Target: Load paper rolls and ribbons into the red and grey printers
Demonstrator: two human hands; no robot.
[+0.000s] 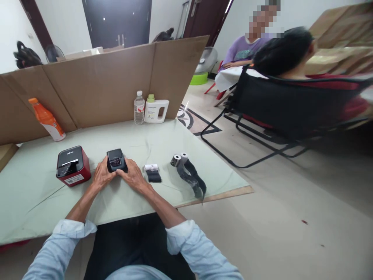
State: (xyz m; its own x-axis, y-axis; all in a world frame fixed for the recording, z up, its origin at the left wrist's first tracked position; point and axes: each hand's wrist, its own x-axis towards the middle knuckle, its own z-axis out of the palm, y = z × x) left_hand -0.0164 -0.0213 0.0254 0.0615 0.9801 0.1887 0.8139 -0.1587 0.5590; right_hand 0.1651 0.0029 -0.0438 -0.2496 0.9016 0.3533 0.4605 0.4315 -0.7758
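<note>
My left hand (101,174) grips the left side of a small black portable printer (115,154). On its other side, my right hand (134,175) holds the same printer, thumb at its near edge. The printer has a dark glossy patch on top. A larger red and black printer (75,166) stands left of my left hand. Just right of my right hand lies a small white roll (151,167) with a black strip (154,176) against it. Farther right, two paper rolls (176,160) trail long dark strips (190,177) toward the table edge.
A cardboard screen (107,87) borders the table's far side. Before it stand an orange bottle (46,118), a clear water bottle (139,108) and a white jug (153,112). At right are a black folding chair (271,103) with someone in it and a person in purple (244,50).
</note>
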